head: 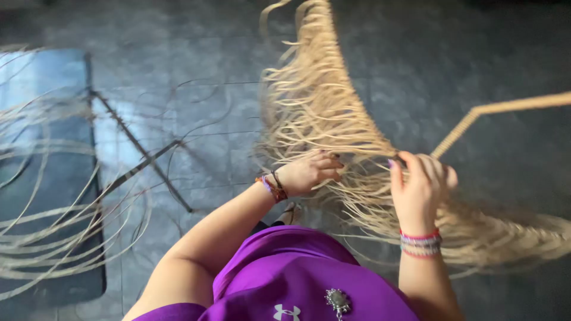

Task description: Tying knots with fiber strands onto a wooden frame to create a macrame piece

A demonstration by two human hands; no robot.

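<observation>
A curved frame wrapped in pale cane (505, 107) stands in front of me, with many long loose tan strands (315, 101) hanging off it. My right hand (419, 190) grips the wrapped frame at its bend, fingers closed around it. My left hand (309, 171) is in among the loose strands just left of that bend, fingers pinching some of them. Both wrists wear bead bracelets. My purple shirt fills the bottom of the view.
A dark grey tiled floor (178, 53) lies below. Coils of loose cane (53, 238) lie on a dark mat (59, 178) at the left. A thin dark metal rod frame (143, 157) lies on the floor between the mat and me.
</observation>
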